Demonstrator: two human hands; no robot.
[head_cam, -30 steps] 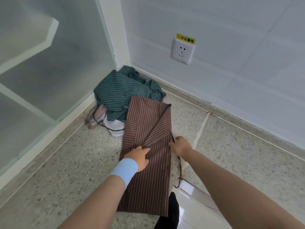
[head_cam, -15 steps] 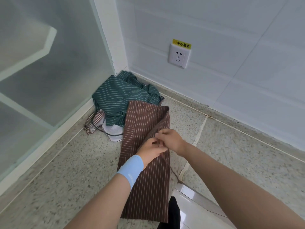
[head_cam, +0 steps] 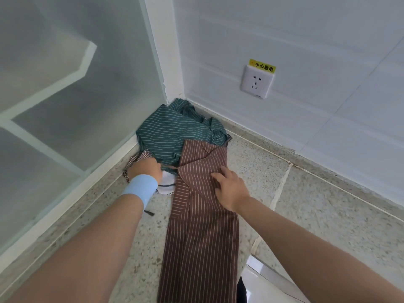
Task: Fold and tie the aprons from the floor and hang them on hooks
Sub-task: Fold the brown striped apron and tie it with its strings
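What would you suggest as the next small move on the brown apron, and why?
Probably draw the dark strap across the brown apron with the left hand: the right hand presses the fold flat, and the strap lies right beside the left hand.

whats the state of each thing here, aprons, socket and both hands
brown apron, folded lengthwise, flat on the floor
green apron, crumpled in the corner
checked apron, bunched beside the green apron, partly hidden by the left hand
socket, nothing plugged in
left hand, at the pile's edge, grip not visible
right hand, fingers spread, pressing on the brown apron
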